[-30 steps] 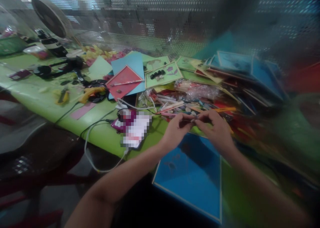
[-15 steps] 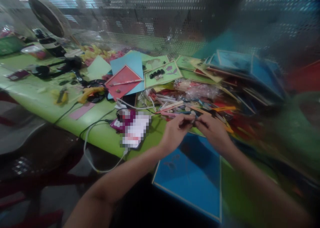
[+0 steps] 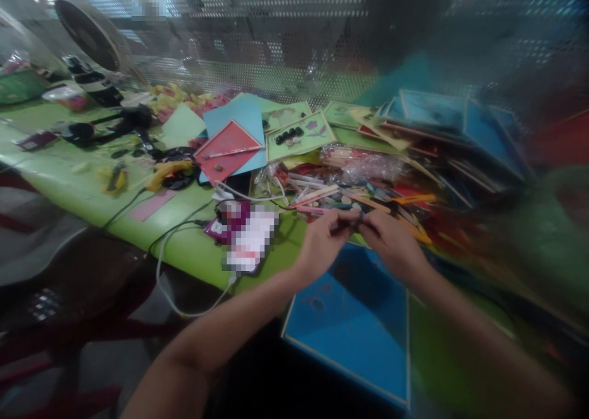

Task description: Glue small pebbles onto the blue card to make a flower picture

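Note:
My left hand (image 3: 324,238) and my right hand (image 3: 391,241) meet fingertip to fingertip over the table's near side. Both are closed in a pinch around something small, which the fingers mostly hide; I cannot make out what it is. Below them lies a blue framed panel (image 3: 354,339) with a pale border and a faint drawing, shaded by my hands. Just beyond the fingers spreads a heap of coloured sticks (image 3: 317,195), some pink, white and orange.
Left of my hands are a phone (image 3: 251,241) with a white cable and a purple box (image 3: 225,222). A hot glue gun (image 3: 170,172), yellow, lies farther left. Framed pictures (image 3: 301,135) lie behind the sticks, with stacked blue panels (image 3: 432,109) at right. A fan (image 3: 89,35) stands back left.
Hardly anything differs. Both hands stay pinched together in the same place above the blue panel, and the view has shifted very slightly.

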{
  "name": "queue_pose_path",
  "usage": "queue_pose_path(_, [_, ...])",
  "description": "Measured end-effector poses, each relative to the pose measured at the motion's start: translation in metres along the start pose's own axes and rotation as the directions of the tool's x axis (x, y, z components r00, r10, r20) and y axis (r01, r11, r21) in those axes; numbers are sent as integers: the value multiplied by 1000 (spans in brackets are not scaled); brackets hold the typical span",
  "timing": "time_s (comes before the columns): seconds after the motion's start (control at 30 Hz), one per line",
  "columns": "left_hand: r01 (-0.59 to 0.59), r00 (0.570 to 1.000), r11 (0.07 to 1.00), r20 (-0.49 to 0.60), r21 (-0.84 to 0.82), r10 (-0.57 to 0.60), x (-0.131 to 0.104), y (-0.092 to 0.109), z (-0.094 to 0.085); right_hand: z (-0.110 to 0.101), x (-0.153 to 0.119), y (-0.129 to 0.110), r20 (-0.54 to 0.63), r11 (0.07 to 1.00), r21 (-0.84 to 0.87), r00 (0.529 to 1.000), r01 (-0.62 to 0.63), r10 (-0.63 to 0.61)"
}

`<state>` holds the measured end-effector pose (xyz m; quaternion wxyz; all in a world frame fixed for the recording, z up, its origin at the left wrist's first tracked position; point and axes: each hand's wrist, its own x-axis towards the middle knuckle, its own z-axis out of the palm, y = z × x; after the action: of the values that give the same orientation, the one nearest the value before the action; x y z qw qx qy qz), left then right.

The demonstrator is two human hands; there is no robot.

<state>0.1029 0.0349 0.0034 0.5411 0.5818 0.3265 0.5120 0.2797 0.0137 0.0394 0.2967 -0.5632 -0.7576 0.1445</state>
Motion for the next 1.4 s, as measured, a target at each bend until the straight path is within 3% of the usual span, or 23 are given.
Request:
queue_pose_path(0.2, [7,1000,1000,-9,7,-7,-1,-4,2,9,-4,1,-64,997,-75,998,-2,-3])
queue_pose_path(0.3, [18,1000,1000,-7,-15,-18,-1,-1,2,7,-4,1,-52,999,-31,999,-6,4])
queue_pose_path(0.43, [112,994,988,20,-107,-111,0,8,2,2,-4,0,-54,1000,14,999,-3,4])
queue_pose_path(0.63, [166,986,975,36,-150,-162,2,10,2,6,-7,4,-49,964,-252,993,89,-105])
queue_pose_path(0.87, [137,991,981,6,-135,-137,2,6,2,19,-13,1,-96,921,-376,984,102,-148])
queue_pose_path(1.17, [132,991,979,-4,-155,-134,1,7,3,14,-9,7,-19,964,-231,990,132,-140])
queue_pose_path(1.4, [128,992,980,6,-150,-128,1,8,1,15,-10,2,-43,970,-219,992,105,-117])
